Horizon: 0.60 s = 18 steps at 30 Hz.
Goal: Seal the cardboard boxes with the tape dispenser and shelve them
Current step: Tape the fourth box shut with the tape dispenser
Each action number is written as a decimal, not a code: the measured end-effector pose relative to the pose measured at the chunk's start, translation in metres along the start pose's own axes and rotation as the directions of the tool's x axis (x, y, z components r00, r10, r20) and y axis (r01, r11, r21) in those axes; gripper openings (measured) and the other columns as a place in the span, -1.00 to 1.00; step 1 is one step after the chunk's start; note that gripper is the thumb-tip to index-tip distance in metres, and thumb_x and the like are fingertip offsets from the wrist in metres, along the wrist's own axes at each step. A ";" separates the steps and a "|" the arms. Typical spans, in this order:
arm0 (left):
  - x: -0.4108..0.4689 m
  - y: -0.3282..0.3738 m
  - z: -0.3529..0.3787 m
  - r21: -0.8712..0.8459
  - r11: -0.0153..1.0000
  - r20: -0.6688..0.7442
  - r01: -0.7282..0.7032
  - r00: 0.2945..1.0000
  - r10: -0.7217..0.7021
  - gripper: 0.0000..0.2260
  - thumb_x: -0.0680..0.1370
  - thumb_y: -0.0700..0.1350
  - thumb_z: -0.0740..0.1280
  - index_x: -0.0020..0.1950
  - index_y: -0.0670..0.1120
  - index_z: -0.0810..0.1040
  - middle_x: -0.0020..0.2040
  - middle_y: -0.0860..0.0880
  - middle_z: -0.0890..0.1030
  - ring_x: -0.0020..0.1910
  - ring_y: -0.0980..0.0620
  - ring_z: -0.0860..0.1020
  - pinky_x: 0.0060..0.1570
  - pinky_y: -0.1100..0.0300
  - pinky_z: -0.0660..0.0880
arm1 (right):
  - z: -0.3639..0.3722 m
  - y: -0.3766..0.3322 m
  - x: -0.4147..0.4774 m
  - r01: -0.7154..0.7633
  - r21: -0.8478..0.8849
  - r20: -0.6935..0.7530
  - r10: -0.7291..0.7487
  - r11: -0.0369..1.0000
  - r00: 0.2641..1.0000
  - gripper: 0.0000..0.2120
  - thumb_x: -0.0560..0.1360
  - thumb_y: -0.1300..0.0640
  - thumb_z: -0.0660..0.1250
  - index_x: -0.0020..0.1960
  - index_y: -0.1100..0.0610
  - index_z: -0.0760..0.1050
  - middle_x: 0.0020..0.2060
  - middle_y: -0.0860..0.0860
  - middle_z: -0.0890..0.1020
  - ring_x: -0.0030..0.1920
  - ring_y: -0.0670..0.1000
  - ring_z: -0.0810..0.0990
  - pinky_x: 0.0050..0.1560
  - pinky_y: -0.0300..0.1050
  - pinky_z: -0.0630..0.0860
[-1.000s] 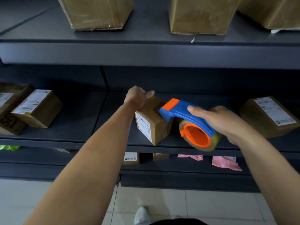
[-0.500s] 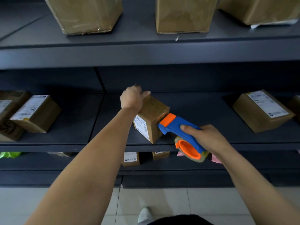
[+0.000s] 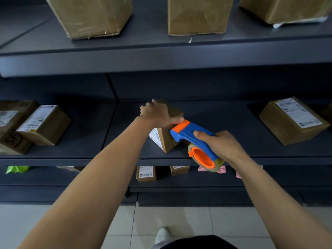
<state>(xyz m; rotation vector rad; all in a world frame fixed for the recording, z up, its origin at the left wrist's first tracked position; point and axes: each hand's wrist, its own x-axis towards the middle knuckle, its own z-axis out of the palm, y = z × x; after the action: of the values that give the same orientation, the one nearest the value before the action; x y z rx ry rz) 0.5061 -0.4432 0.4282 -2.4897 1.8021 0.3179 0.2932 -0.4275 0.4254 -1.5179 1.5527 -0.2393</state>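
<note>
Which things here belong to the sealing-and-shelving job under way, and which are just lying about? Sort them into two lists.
In use: small box, gripped by the left hand; tape dispenser, held in the right hand; middle shelf beneath it.
Lying about: labelled box at right; two boxes at left; large boxes on the top shelf; pink packets and green bag below.

Left hand (image 3: 158,113) and right hand (image 3: 223,143) — both outstretched, gripping.

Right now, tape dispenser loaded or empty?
Loaded. A translucent tape roll rings the orange hub of the tape dispenser, which the right hand grips.
</note>
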 end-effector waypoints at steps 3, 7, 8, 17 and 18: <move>-0.002 0.001 -0.002 -0.040 0.997 -0.059 0.060 0.996 -0.062 -0.18 0.33 0.51 0.19 0.28 -0.13 0.44 0.24 -0.15 0.49 0.26 -0.22 0.40 0.19 -0.08 0.35 | 0.000 -0.005 -0.001 0.022 -0.001 0.005 -0.022 1.000 1.000 -0.46 0.39 -0.34 0.31 -0.08 0.17 0.57 -0.29 0.03 0.60 -0.32 -0.03 0.57 -0.35 -0.18 0.40; 0.005 -0.013 -0.010 -0.467 0.874 0.060 0.133 0.991 -0.119 -0.37 0.26 0.48 0.29 -0.16 -0.11 0.53 -0.10 -0.08 0.61 -0.12 -0.03 0.56 -0.12 0.11 0.48 | -0.014 -0.018 0.000 0.085 -0.028 -0.042 -0.086 0.996 0.995 -0.46 0.36 -0.34 0.32 -0.14 0.17 0.58 -0.28 0.04 0.62 -0.29 0.01 0.59 -0.33 -0.15 0.41; 0.007 -0.019 -0.011 -0.564 0.815 0.101 0.130 0.991 -0.089 -0.43 0.29 0.44 0.32 -0.21 -0.09 0.54 -0.18 -0.03 0.61 -0.20 0.02 0.56 -0.19 0.13 0.47 | -0.016 -0.024 0.001 0.101 -0.037 -0.049 -0.103 0.994 0.994 -0.45 0.36 -0.34 0.33 -0.14 0.17 0.59 -0.27 0.05 0.63 -0.28 0.02 0.60 -0.33 -0.15 0.41; 0.010 -0.036 0.011 -0.762 0.635 0.072 0.127 0.991 -0.111 -0.67 0.56 0.17 0.26 -0.07 -0.08 0.62 -0.16 -0.01 0.62 -0.14 0.05 0.56 -0.06 0.18 0.45 | 0.005 -0.063 0.008 0.154 -0.107 -0.013 -0.156 0.982 0.988 -0.54 0.38 -0.30 0.34 -0.28 0.12 0.41 -0.36 0.00 0.50 -0.38 -0.02 0.48 -0.42 -0.15 0.28; 0.009 -0.039 0.016 -0.797 0.587 0.073 0.143 0.987 -0.142 -0.67 0.54 0.19 0.29 -0.06 -0.06 0.63 -0.15 -0.01 0.63 -0.13 0.06 0.58 -0.05 0.18 0.48 | 0.006 -0.065 0.010 0.154 -0.115 -0.011 -0.156 0.981 0.988 -0.53 0.38 -0.30 0.34 -0.28 0.12 0.40 -0.36 0.00 0.49 -0.38 -0.02 0.47 -0.42 -0.15 0.27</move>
<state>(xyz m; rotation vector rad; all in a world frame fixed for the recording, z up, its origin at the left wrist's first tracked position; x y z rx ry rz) 0.5440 -0.4368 0.4074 -3.1307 1.6496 1.4166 0.3445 -0.4478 0.4623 -1.7343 1.4865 -0.2592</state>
